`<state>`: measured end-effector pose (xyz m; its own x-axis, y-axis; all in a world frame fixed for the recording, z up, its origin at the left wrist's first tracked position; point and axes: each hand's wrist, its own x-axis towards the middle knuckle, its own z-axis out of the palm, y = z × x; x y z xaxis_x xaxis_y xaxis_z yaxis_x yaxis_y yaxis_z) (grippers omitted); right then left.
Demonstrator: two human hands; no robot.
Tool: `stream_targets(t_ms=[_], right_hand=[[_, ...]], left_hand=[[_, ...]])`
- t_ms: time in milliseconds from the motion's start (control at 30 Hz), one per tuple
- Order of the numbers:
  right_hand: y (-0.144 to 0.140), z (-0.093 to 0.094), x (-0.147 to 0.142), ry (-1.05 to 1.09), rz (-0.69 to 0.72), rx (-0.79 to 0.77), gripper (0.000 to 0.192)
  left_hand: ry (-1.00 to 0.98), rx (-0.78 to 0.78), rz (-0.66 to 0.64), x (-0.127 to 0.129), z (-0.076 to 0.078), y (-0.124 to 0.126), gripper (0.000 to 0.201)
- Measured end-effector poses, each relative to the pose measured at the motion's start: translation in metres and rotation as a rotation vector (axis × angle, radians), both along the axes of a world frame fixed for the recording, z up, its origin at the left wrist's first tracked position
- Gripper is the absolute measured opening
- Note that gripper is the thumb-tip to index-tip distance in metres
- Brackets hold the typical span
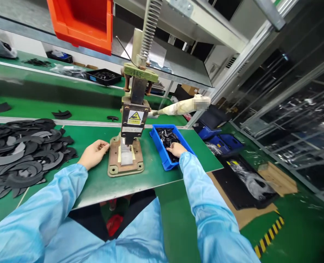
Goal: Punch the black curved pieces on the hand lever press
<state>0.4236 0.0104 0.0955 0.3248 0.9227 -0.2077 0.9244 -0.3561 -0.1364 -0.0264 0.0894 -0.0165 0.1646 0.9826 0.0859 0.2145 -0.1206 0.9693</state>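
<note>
Left hand (94, 153) curled loosely beside press base (125, 160); right hand (176, 149) dips into blue bin (162, 150), grip unclear.

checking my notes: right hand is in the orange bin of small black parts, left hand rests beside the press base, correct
Not quite: the bin holding the small black parts is blue, not orange, as the head view shows. The right hand does reach into it, and the left hand does rest beside the press base.

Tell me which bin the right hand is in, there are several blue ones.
The right hand reaches into the blue bin on the bench, just right of the hand press. The other blue bins sit lower, off the bench edge.
</note>
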Motion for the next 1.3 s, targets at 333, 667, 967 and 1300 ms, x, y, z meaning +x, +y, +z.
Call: stream_targets(t_ms=[333, 667, 967, 1300], right_hand=[[-0.032, 0.021, 0.003, 0.06, -0.069, 0.171, 0.037], [-0.094, 0.049, -0.076, 0.53, 0.231, 0.362, 0.041], [-0.136, 0.012, -0.177, 1.143, 0.669, -0.065, 0.045], [-0.14, -0.01, -0.19, 1.22, 0.673, -0.134, 0.047]], left_hand=[[0.003, 0.007, -0.001, -0.002, -0.001, -0.002, 0.059], [-0.075, 0.192, 0.224, 0.005, 0.034, -0.048, 0.037], [0.019, 0.357, -0.432, 0.027, 0.097, -0.188, 0.038], [0.005, 0.318, -0.352, 0.017, 0.079, -0.208, 0.023]])
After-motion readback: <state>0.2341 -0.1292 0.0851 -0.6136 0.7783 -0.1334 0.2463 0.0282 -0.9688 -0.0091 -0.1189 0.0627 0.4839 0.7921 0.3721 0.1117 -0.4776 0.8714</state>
